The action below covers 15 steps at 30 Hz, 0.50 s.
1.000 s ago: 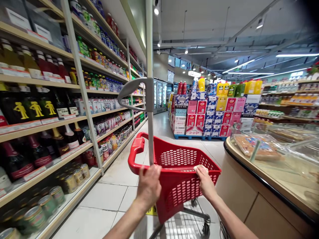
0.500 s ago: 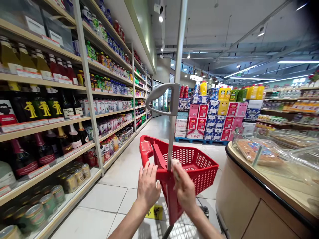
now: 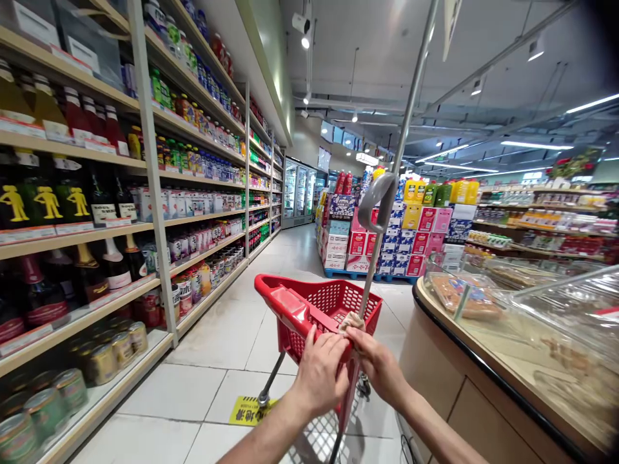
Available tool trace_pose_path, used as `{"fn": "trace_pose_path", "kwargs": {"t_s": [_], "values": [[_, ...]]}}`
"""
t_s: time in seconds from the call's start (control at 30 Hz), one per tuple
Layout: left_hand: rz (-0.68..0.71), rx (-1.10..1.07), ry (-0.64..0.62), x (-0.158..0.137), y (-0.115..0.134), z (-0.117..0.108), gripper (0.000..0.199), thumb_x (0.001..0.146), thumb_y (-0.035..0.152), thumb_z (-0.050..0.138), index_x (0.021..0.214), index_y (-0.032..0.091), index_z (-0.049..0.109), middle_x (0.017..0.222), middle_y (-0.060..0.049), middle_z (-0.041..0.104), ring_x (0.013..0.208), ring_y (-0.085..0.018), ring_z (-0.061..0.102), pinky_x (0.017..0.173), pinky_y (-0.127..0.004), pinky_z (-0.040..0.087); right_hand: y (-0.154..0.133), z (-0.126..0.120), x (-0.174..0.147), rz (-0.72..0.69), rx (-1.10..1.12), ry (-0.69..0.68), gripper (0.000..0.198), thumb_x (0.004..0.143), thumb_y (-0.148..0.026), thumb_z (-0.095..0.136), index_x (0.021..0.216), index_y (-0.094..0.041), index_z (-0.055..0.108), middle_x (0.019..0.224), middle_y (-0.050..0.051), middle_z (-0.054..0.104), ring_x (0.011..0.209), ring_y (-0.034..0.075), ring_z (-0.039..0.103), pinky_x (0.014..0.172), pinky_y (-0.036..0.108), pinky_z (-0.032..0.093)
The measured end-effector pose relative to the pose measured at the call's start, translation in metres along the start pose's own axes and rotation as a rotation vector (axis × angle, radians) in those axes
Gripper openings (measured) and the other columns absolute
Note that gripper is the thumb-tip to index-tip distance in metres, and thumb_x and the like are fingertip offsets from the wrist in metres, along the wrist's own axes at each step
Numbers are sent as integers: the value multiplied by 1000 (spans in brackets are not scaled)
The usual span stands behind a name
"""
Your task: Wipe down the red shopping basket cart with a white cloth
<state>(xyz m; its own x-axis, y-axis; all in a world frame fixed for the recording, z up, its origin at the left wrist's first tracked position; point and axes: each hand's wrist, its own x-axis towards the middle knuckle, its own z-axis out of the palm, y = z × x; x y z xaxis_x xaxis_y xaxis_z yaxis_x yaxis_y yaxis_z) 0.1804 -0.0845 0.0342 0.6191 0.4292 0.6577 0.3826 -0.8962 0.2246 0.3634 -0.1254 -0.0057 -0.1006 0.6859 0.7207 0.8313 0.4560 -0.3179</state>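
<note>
A red shopping cart [image 3: 300, 303] with a perforated basket stands right in front of me. A metal pole [image 3: 382, 245] with a grey loop handle [image 3: 380, 201] rises from its near corner and leans to the right. My left hand [image 3: 322, 370] is closed over the cart's red corner, fingers curled on the edge. In my right hand [image 3: 380, 361] a crumpled whitish cloth [image 3: 352, 321] is pinched, pressed against the foot of the pole. Both hands are close together, and the cloth is partly hidden by the fingers.
Shelves of bottles and cans [image 3: 159, 219] line the left side. On the right stands a curved display counter [image 3: 464, 348] with clear covers. Stacked drink boxes [image 3: 406, 245] stand ahead. A yellow floor sticker [image 3: 246, 410] lies by the cart's leg.
The cart has turned, its handle bar now showing toward the left and the pole tilting right. My left hand has moved right, nearer to my right hand, which keeps the cloth at the pole.
</note>
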Motion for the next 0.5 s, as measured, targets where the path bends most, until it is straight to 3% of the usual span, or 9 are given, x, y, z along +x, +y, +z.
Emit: {"fn": "trace_pose_path", "kwargs": {"t_s": [0.13, 0.23, 0.3, 0.4, 0.5], "values": [[-242, 150, 60, 17, -32, -9, 39, 82, 32, 40, 116, 18, 51, 124, -9, 52, 119, -24, 41, 103, -55, 17, -6, -21, 4, 204, 177, -12, 53, 66, -4, 35, 110, -21, 60, 112, 3, 61, 109, 20, 53, 92, 39, 45], [-292, 224, 36, 20, -46, -6, 40, 84, 34, 37, 118, 17, 50, 129, -10, 48, 123, -24, 36, 103, -54, 19, -22, -31, 15, 326, 307, 16, 48, 71, -9, 35, 110, -21, 59, 110, 4, 62, 87, 18, 64, 66, 32, 57], [-289, 251, 33, 20, -43, 1, 41, 85, 33, 36, 119, 15, 49, 129, -10, 48, 123, -23, 36, 104, -53, 19, -40, -26, 18, 358, 372, 16, 49, 75, -11, 34, 117, -22, 53, 107, 4, 63, 75, 15, 65, 55, 28, 57], [-286, 277, 28, 18, -31, 8, 41, 84, 31, 39, 120, 13, 48, 130, -11, 46, 123, -24, 36, 104, -53, 19, -62, -11, 16, 157, 237, 30, 49, 75, -9, 36, 120, -23, 52, 115, 4, 59, 97, 18, 60, 81, 37, 52], [-214, 258, 2, 16, -25, 10, 39, 85, 29, 38, 120, 17, 48, 131, -8, 47, 123, -23, 37, 104, -52, 20, -49, -11, 0, 55, -64, 122, 48, 75, -10, 38, 119, -21, 53, 123, 7, 53, 113, 21, 49, 95, 40, 42]]}}
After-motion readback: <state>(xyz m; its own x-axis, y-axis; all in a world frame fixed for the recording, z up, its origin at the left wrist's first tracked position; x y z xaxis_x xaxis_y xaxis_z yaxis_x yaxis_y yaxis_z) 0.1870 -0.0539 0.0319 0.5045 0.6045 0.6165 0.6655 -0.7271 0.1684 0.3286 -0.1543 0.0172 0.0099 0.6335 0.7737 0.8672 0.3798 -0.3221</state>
